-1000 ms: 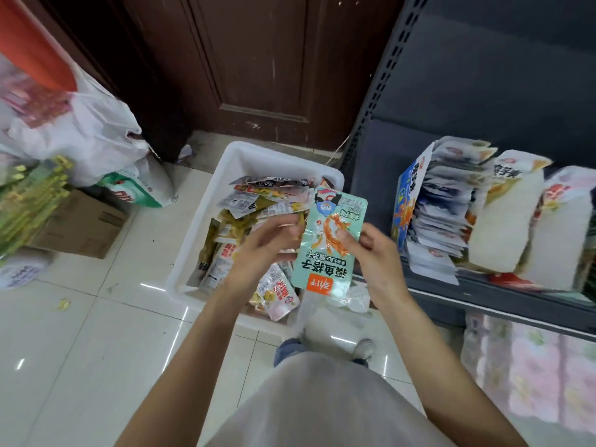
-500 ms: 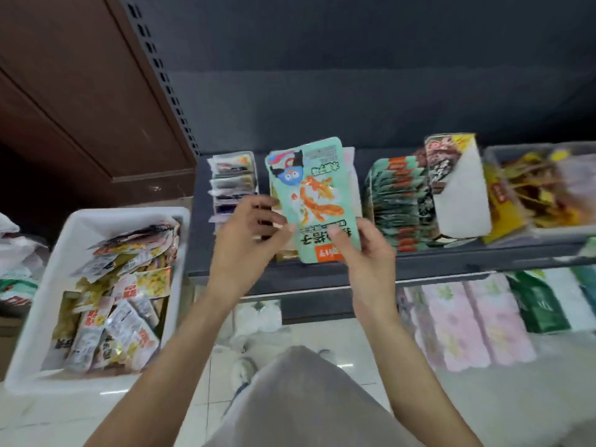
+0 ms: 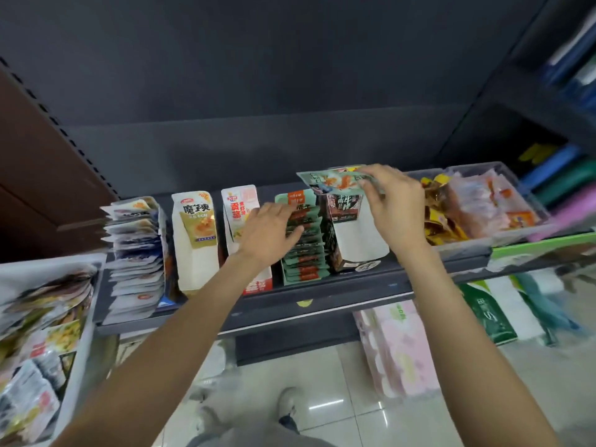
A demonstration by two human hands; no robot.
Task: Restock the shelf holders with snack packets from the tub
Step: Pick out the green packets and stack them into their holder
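dark metal shelf (image 3: 322,298) below both hands | row of mint-green packets in cardboard holder (image 3: 303,240) under left hand (image 3: 271,232), fingers spread, pressing stack | flat mint-green snack packet (image 3: 332,182) pinched by right hand (image 3: 395,208), lying crosswise just behind-right of that row; left hand nearer

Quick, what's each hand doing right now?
Left hand: open, fingers resting on the green packet stack.
Right hand: closed on a green snack packet.

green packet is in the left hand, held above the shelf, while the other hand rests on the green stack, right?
Wrong hand. The head view shows the green packet in the right hand, above the shelf; the left hand rests on the green stack.
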